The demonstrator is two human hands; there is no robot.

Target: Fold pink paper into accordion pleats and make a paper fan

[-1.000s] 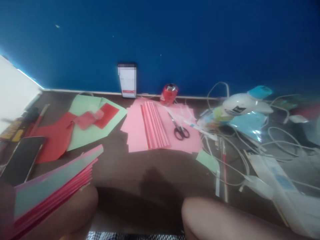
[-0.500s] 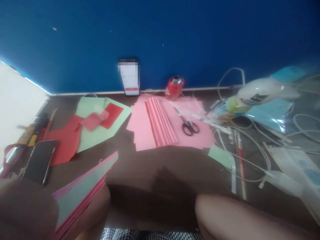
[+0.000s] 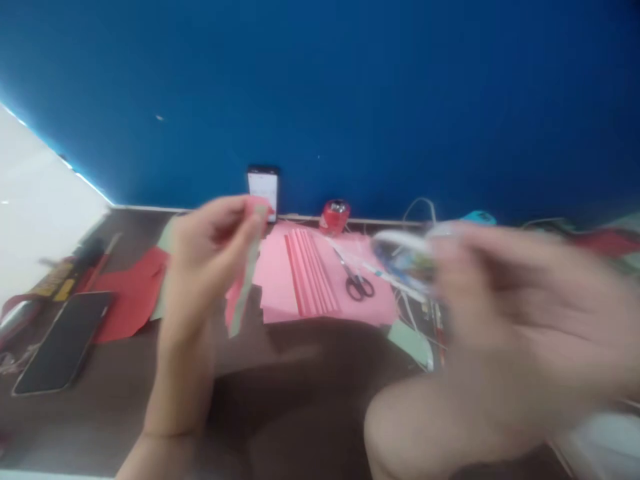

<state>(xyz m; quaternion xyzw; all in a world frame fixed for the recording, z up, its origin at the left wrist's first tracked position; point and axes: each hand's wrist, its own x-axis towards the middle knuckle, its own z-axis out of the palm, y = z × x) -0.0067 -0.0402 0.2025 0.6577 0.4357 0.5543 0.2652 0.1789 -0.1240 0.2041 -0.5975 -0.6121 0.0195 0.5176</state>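
My left hand (image 3: 210, 247) is raised over the brown floor, its fingers pinched on a folded pink and grey-green paper piece (image 3: 243, 280) that hangs edge-on below them. My right hand (image 3: 520, 313) sweeps across the right side, heavily smeared by motion, so its fingers cannot be read. Behind the hands lie pink paper sheets (image 3: 280, 267) with a pleated pink strip (image 3: 310, 273) on top and black-handled scissors (image 3: 356, 280).
A red paper sheet (image 3: 125, 293) and a dark phone (image 3: 65, 340) lie at the left. A lit phone (image 3: 263, 187) leans on the blue wall beside a red can (image 3: 334, 215). Cables and plastic packets crowd the right. My bare knee (image 3: 415, 427) is at the bottom.
My left hand has lifted the folded paper from low at the left up to the middle. My right hand has swung into view at the right. The camera has tilted up.
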